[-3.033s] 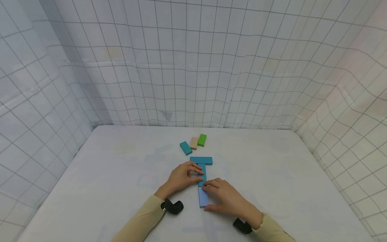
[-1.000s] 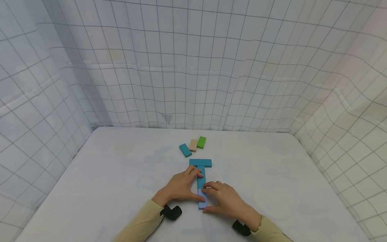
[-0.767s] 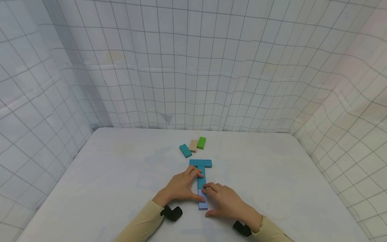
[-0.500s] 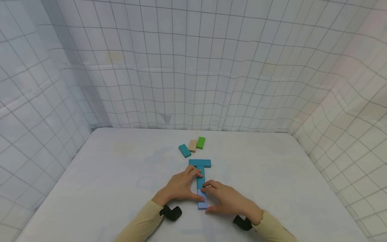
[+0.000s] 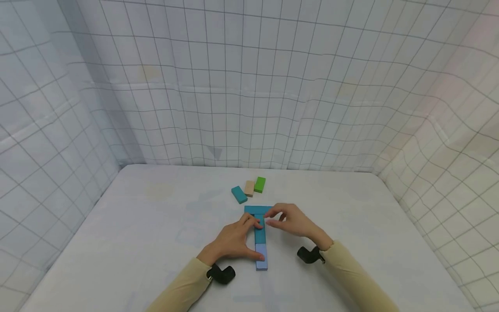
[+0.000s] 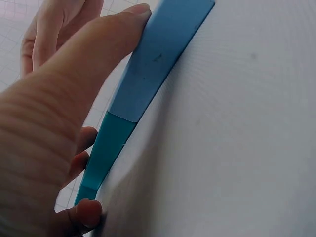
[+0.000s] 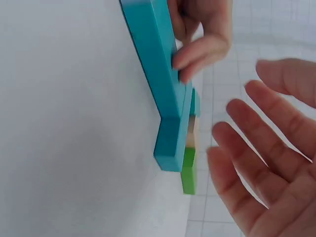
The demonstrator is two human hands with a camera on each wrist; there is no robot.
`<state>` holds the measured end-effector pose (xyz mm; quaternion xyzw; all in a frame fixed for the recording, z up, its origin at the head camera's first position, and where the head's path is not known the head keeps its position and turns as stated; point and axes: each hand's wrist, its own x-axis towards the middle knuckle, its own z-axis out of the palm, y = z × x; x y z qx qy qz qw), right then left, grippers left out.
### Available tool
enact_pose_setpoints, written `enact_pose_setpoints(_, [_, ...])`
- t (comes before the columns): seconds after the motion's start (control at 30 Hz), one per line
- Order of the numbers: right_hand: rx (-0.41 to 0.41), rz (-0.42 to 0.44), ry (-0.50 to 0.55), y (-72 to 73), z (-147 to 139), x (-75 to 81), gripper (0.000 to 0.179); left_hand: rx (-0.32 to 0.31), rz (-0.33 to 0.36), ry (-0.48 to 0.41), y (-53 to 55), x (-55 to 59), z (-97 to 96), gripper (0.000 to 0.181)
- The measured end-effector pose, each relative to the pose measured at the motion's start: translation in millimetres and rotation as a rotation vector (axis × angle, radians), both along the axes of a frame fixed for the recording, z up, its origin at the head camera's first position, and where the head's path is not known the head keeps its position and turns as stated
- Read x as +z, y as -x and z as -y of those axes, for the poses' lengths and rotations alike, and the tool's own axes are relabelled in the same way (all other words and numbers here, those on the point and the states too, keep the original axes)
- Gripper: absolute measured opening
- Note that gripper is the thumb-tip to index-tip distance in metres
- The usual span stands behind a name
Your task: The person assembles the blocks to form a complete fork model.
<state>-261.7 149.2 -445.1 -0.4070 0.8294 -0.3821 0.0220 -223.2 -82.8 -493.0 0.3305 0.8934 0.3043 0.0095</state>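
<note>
A light blue block (image 5: pixel 261 265) lies end to end with a teal block (image 5: pixel 260 236), making a straight stem on the table. Across the stem's far end runs another teal block (image 5: pixel 254 209), forming a T. My left hand (image 5: pixel 233 239) spans the stem from the left, its thumb touching the light blue block and its fingertips resting on the teal one. Over the right side of the T, near the crossbar, hovers my right hand (image 5: pixel 291 221). In the right wrist view its fingers (image 7: pixel 269 143) are loosely spread and apart from the blocks, holding nothing.
Beyond the T lie a loose teal block (image 5: pixel 239 195), a plain wooden block (image 5: pixel 249 189) and a green block (image 5: pixel 260 185), close together. The white table (image 5: pixel 335 195) is bordered by hanging white cloth (image 5: pixel 249 86) with a dark grid.
Earlier, my left hand shifted its thumb from the teal block onto the light blue one. My right hand has since left the light blue block and moved forward towards the crossbar.
</note>
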Motion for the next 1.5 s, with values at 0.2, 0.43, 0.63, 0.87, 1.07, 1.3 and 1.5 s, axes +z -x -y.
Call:
enact_pose_setpoints(0.2, [-0.252, -0.008, -0.03, 34.6, 9, -5.0, 0.016, -0.003, -0.005, 0.016, 2.0, -5.0, -1.0, 0.076])
enact_pose_setpoints(0.43, [-0.378, 0.026, -0.181, 64.8, 19, -2.3, 0.041, 0.008, 0.015, 0.034, 1.1, -5.6, -1.5, 0.079])
enact_pose_setpoints(0.63, [-0.408, 0.079, -0.274, 84.4, 28, -3.2, 0.068, 0.004, 0.002, 0.036, 1.1, -4.0, -0.1, 0.078])
enact_pose_setpoints(0.87, [-0.417, 0.121, -0.345, 99.6, 30, -9.8, 0.081, -0.008, 0.011, 0.037, 0.6, -4.0, -2.4, 0.076])
enact_pose_setpoints(1.07, [-0.425, 0.099, -0.416, 105.9, 34, -11.7, 0.08, -0.003, 0.005, 0.039, 0.8, -3.6, -1.2, 0.077])
enact_pose_setpoints(1.3, [-0.436, 0.052, -0.436, 108.4, 37, -8.7, 0.075, -0.003, -0.009, 0.039, 0.5, -3.3, -1.8, 0.076])
enact_pose_setpoints(1.5, [-0.419, 0.002, -0.459, 112.0, 37, -12.0, 0.062, 0.001, -0.014, 0.039, 1.5, -2.6, 0.5, 0.078])
